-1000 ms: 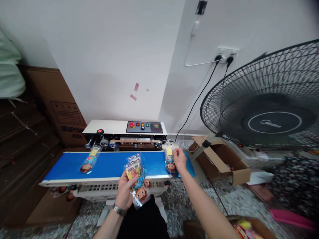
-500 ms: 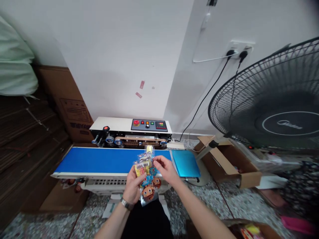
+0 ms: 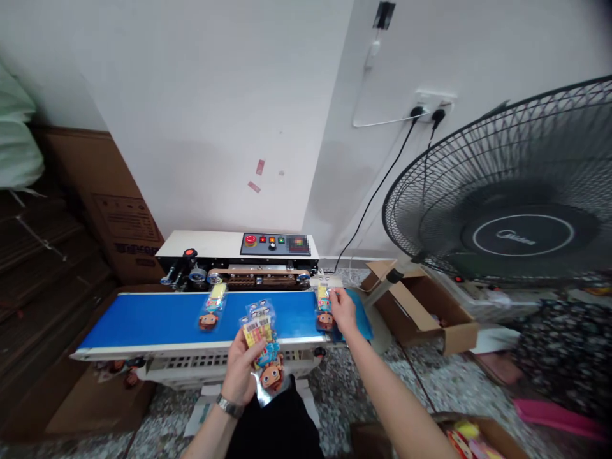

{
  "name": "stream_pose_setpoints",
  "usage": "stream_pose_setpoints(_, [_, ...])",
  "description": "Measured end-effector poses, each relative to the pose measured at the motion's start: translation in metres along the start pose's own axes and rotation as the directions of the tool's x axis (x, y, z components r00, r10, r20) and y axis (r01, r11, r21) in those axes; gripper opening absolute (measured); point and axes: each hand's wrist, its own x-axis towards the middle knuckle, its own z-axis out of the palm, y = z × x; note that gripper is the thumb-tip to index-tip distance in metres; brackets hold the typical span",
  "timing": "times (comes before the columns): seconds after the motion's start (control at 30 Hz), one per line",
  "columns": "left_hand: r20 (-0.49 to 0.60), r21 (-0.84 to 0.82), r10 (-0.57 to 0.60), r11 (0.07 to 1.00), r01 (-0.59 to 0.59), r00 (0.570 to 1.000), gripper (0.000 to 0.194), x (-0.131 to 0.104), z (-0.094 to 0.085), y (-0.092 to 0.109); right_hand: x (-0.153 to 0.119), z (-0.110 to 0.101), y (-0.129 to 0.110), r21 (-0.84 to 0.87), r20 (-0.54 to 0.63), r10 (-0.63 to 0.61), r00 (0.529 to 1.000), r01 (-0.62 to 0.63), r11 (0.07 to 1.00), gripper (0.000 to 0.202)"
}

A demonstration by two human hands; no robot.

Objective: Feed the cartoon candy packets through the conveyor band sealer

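My left hand (image 3: 242, 363) grips a fanned stack of clear plastic packets (image 3: 262, 347), each with a yellow barcoded card and a brown cartoon face. The stack is over the front edge of the blue conveyor belt (image 3: 157, 319). At the belt's right end, my right hand (image 3: 344, 310) pinches a single packet (image 3: 324, 309) upright, its top by the inlet of the band sealer (image 3: 258, 278). Another packet (image 3: 211, 309) lies on the belt left of centre, its top near the sealer's rollers. The fingertips of my right hand are partly hidden behind the hand.
A large black fan (image 3: 516, 217) stands at the right. Behind its pole sits an open cardboard box (image 3: 425, 306). Another box (image 3: 497, 433) with colourful packets is at the lower right. Flat cardboard (image 3: 48, 236) is stacked at the left. A white crate (image 3: 191, 370) sits under the belt.
My right hand has moved right, away from the stack, taking one packet to the sealer's inlet. A packet now shows on the belt left of centre. The view has shifted slightly.
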Motion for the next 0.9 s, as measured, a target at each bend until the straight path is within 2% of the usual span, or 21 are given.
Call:
stream_pose_setpoints(0.2, [-0.005,-0.026,-0.014,1.000,0.014,1.000,0.040,0.002,0.004,-0.003,0.010,0.018,-0.021,-0.035,0.084,-0.041,0.996,0.044,0.998,0.024])
stream_pose_setpoints(0.27, [-0.008,-0.027,-0.012,1.000,0.012,1.000,0.040,0.002,0.006,-0.003,0.002,0.020,-0.033,-0.014,0.087,-0.076,0.993,0.077,0.997,0.026])
stream_pose_setpoints(0.33, [-0.007,-0.031,0.001,1.000,-0.001,1.000,0.039,0.002,0.009,-0.003,-0.016,0.017,-0.047,0.115,0.117,-0.151,0.982,0.138,0.984,0.031])
stream_pose_setpoints(0.37, [-0.005,-0.035,0.009,0.999,-0.009,1.000,0.038,0.002,0.010,-0.003,-0.027,0.014,-0.055,0.224,0.166,-0.200,0.966,0.160,0.961,0.031])
stream_pose_setpoints(0.43, [0.005,-0.043,0.027,0.999,-0.027,1.000,0.038,0.002,0.013,-0.002,-0.051,0.007,-0.070,0.454,0.303,-0.311,0.901,0.151,0.878,0.030])
stream_pose_setpoints(0.5, [0.023,-0.051,0.047,0.998,-0.045,0.999,0.038,0.002,0.016,-0.002,-0.074,0.001,-0.083,0.558,0.380,-0.388,0.840,0.127,0.820,0.028])
stream_pose_setpoints(0.53, [0.035,-0.057,0.054,0.997,-0.052,0.998,0.039,0.001,0.018,-0.001,-0.082,-0.001,-0.088,0.568,0.381,-0.408,0.830,0.139,0.811,0.027])
stream_pose_setpoints(0.7, [0.072,-0.082,0.070,0.995,-0.064,0.995,0.041,-0.001,0.024,0.000,-0.101,-0.004,-0.097,0.473,0.278,-0.401,0.873,0.239,0.848,0.026])
stream_pose_setpoints(0.9, [-0.005,-0.061,0.110,0.992,-0.110,0.994,0.040,0.001,0.021,0.000,-0.091,0.003,-0.083,0.401,0.164,-0.313,0.936,0.227,0.888,0.028])
